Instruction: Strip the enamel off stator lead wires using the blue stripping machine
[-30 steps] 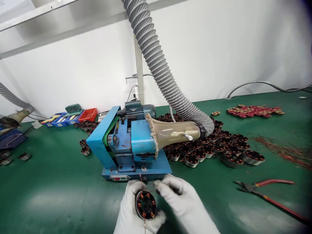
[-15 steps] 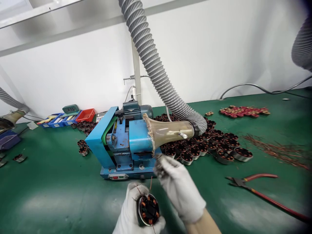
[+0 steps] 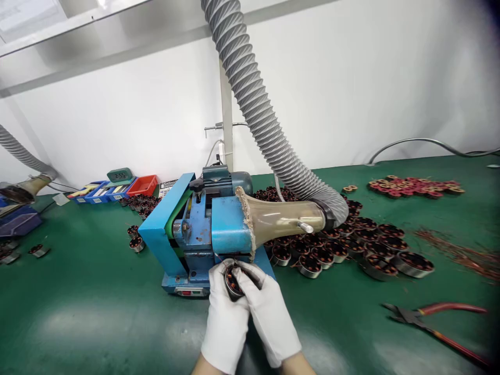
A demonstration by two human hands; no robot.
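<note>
Both gloved hands hold one motor stator [image 3: 233, 284], a metal ring with a dark core and copper windings, close to the front of a blue belt-driven machine [image 3: 230, 224]. My left hand [image 3: 224, 317] is closed round its left side. My right hand [image 3: 267, 307] grips it from the right, thumb over the face, with the fingertips partly hidden behind it. A thin wire [image 3: 217, 256] sticks up from the stator towards the underside of the blue housing. Whether the wire touches the machine I cannot tell.
Several stators [image 3: 312, 263] stand right of and behind the machine. Cutting pliers [image 3: 422, 317] with red handles lie at right, below loose copper wire [image 3: 464, 252] and red-and-tan rings [image 3: 414, 186]. A grey hose [image 3: 269, 120] joins the clear funnel [image 3: 287, 216]. Red and blue bins [image 3: 142, 185] sit back left.
My left hand has lifted the stator up to the machine's front. My right hand has come down from beside the housing and now grips the stator too. The view has shifted slightly left.
</note>
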